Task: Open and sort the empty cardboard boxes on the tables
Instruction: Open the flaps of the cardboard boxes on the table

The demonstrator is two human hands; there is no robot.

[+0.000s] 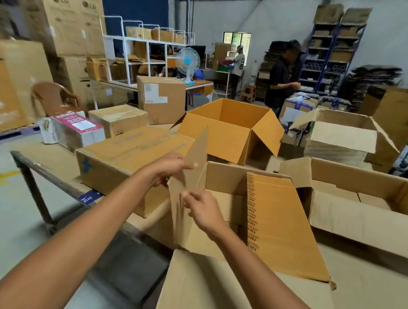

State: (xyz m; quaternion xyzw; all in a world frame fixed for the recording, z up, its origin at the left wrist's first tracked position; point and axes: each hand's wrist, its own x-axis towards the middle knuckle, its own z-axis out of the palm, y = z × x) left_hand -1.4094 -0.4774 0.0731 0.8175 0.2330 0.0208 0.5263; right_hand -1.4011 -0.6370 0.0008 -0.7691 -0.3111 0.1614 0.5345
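The left grip [169, 168] and right grip [203, 210] both pinch the raised flap [195, 158] of an open box [223, 178], which sits near the front edge of the cardboard-covered surface [56, 155]. A closed box [120, 161] lies just left of it, an orange open box [225, 134] stands behind and a wide open box [366, 215] sits to the right (all on that surface). Beyond stand a white rack [138, 48], a fan [187, 61], blue shelving [332, 54], tall LG cartons [69, 16] and a person in a dark shirt [279, 82].
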